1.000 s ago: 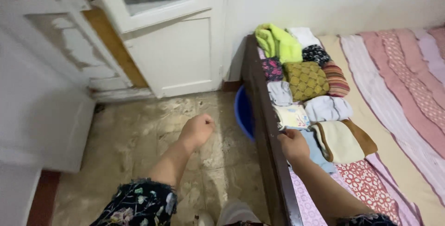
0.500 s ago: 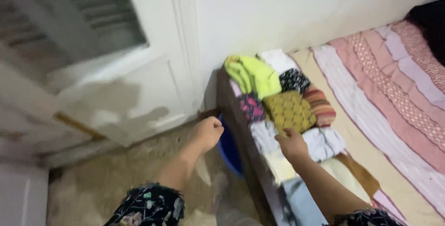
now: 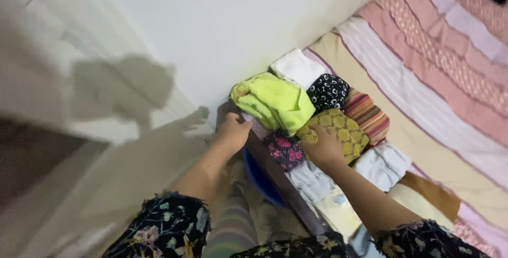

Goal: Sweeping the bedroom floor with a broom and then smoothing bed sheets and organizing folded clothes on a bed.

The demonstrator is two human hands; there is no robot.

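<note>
- Striped bedsheet [image 3: 423, 78] carries folded clothes beside a white wall.
- Left hand [image 3: 233, 131] curls closed under the lime-green garment [image 3: 275, 102] at the bed's edge.
- Right hand [image 3: 323, 147] grips the mustard patterned cloth [image 3: 341, 128]; tugging could topple neighbouring folds into the blue basin [image 3: 259, 176].

I find no packages, labels, signs or screens in view. Nothing boxed, wrapped, tagged or posted lies under either of my hands, on the bed to my right, or on the wall beyond.
</note>
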